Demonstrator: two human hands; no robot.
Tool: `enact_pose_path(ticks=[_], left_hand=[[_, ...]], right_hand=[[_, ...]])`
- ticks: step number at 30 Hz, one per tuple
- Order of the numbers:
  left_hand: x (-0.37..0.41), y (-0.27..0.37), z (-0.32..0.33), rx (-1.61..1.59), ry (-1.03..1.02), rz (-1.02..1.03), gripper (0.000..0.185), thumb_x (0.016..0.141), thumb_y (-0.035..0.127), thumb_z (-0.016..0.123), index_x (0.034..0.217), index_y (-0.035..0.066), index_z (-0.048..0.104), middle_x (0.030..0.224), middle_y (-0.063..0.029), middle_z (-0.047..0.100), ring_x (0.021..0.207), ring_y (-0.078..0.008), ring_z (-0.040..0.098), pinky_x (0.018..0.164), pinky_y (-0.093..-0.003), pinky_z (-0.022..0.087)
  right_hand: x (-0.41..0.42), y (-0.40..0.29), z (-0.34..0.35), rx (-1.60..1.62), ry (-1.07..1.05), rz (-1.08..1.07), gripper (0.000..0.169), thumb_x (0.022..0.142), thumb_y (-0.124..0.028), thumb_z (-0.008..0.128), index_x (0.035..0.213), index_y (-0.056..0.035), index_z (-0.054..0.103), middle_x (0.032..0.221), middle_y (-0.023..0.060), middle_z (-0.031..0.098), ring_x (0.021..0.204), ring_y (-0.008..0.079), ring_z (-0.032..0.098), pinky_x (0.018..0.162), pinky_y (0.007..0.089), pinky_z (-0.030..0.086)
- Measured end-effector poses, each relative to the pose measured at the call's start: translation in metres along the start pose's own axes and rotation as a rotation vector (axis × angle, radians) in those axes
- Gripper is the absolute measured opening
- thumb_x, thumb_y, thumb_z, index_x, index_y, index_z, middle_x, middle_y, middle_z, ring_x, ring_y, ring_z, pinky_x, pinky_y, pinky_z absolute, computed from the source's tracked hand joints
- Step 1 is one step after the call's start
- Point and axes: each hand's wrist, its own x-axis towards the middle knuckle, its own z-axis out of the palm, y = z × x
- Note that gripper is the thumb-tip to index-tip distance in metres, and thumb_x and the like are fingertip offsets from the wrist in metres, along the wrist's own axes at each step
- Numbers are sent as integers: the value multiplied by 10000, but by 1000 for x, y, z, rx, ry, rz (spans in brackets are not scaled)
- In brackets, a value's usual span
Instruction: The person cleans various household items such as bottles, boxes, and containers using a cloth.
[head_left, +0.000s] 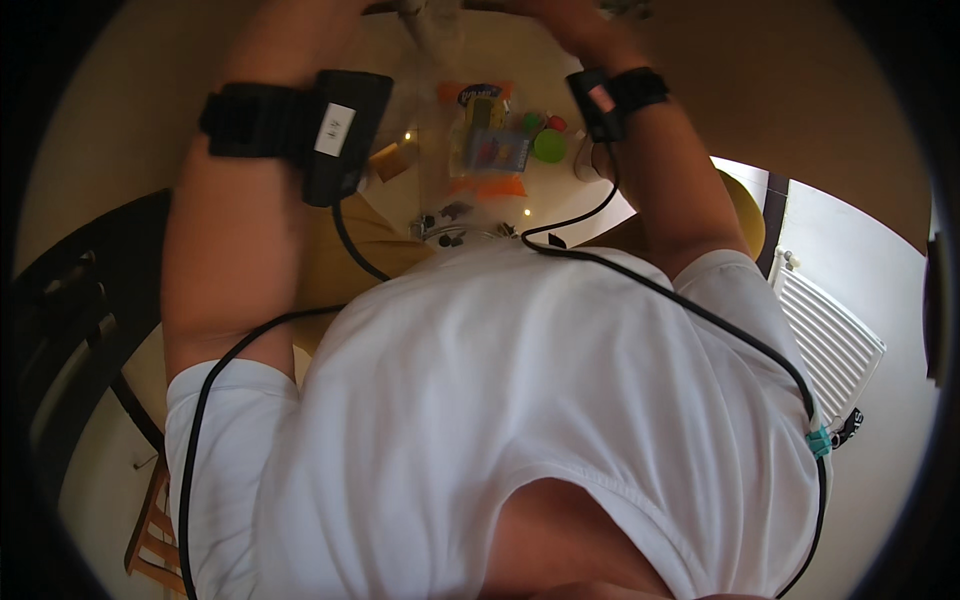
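Both my forearms reach to the top edge, each with a black strap and a wired black box on it. My left hand (334, 16) is blurred and mostly cut off by the top edge. My right hand (564, 21) is also cut off, its fingers out of sight. Between them at the top is a blurred pale object (433, 30); I cannot tell whether either hand touches it. Below lies an orange packet (491, 185) with a bluish printed card or pack (501, 150) over it. Right of these are a green round lid or container (550, 146) and a small red object (556, 123).
The pale glossy tabletop (420, 112) also bears an orange-brown piece (390, 161) and a pale cup-like container (589, 161). Black cables (750, 341) cross my white shirt. A dark slatted chair back (82, 292) stands left; a white radiator (829, 326) is on the right wall.
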Motion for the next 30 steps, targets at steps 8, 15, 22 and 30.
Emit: enact_pose_path(ticks=[8, 15, 22, 30], left_hand=[[11, -12, -13, -126, -141, 44, 122, 895, 68, 572, 1011, 31, 577, 884, -81, 621, 807, -259, 654, 657, -399, 589], [6, -3, 1, -173, -189, -30, 146, 920, 189, 608, 914, 43, 600, 829, -76, 635, 735, -237, 650, 659, -373, 576], [10, -15, -5, 94, -53, -142, 359, 963, 401, 569, 1054, 56, 609, 1014, -93, 626, 940, -221, 593, 815, -371, 511], [-1, -51, -10, 396, -301, -303, 602, 853, 427, 697, 1306, 70, 524, 1192, -61, 601, 1074, -173, 582, 858, -336, 505]], right_hand=[[-91, 134, 99, -878, -497, 245, 653, 776, -349, 682, 1351, -135, 457, 1168, 219, 590, 1075, 361, 594, 854, 471, 501], [-115, 137, 116, -1058, -389, 164, 880, 757, -348, 704, 1477, -160, 234, 1216, 215, 544, 1095, 394, 573, 813, 474, 509], [-79, 90, 84, -569, -166, 352, 970, 714, -416, 773, 1466, -71, 267, 1155, 244, 571, 1094, 402, 574, 943, 439, 474], [-44, -82, -21, -790, 155, -131, 978, 704, -300, 776, 1493, -76, 243, 1296, 218, 471, 1127, 354, 549, 911, 380, 491]])
